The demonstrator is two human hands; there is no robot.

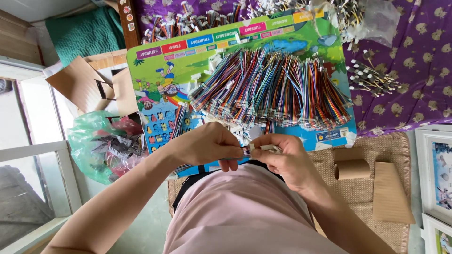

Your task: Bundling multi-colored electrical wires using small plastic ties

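My left hand [207, 143] pinches the ribbon wires [246, 151] over my lap while my right hand [282, 157] grips the white connector [263, 148]; misaligned, the pins could bend.

Two hands [207, 143] [282, 157], one colourful board [160, 70], one cardboard roll [352, 168], one green bag [94, 141], countless wire bundles [273, 89].

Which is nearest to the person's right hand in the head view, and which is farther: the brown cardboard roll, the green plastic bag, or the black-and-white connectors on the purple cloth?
Measured from the right hand:
1. Brown cardboard roll, just to its right on the woven mat.
2. Black-and-white connectors, up and right on the purple cloth.
3. Green plastic bag, far left, past the left hand.
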